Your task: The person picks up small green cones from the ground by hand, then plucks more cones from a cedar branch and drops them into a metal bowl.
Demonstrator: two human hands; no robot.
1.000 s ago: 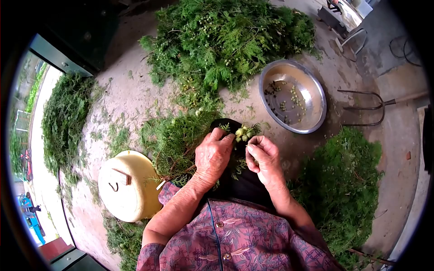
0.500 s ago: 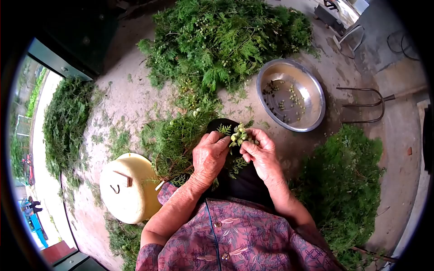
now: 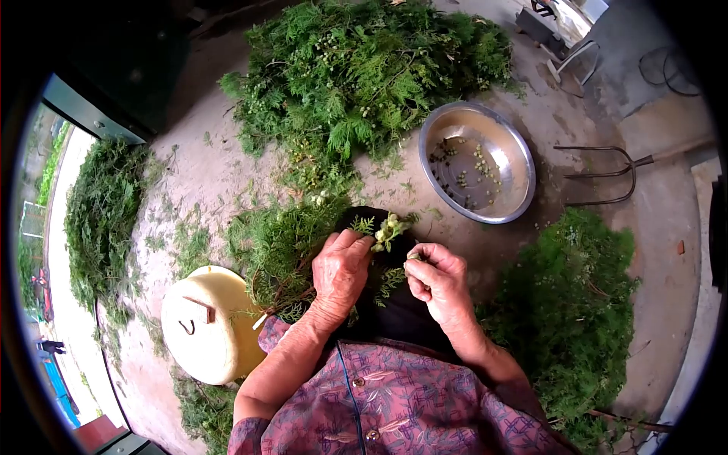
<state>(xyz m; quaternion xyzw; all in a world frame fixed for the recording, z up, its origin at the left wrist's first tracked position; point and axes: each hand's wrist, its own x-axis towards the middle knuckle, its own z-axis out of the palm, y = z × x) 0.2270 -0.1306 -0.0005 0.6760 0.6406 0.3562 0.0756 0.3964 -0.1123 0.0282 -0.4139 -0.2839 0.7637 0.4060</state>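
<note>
Over my lap, my left hand (image 3: pixel 341 267) is closed round a green conifer sprig (image 3: pixel 389 232) with pale green cones at its tip. Just to the right, my right hand (image 3: pixel 438 277) is pinched shut on a small greenish cone (image 3: pixel 415 258), apart from the sprig. A leafy conifer branch (image 3: pixel 280 239) lies to the left of my left hand, against my leg. Beyond my right hand stands a metal basin (image 3: pixel 523 201) with scattered small cones on its bottom.
A large heap of cut branches (image 3: pixel 364 83) lies ahead, with further piles at left (image 3: pixel 102 220) and right (image 3: pixel 561 296). A pale yellow tub (image 3: pixel 205 334) sits at my left. A pitchfork (image 3: pixel 626 174) lies on the concrete floor at right.
My right hand has drawn away from the sprig, pulling a cone off with it. The left hand still grips the sprig. The whole view has shifted slightly.
</note>
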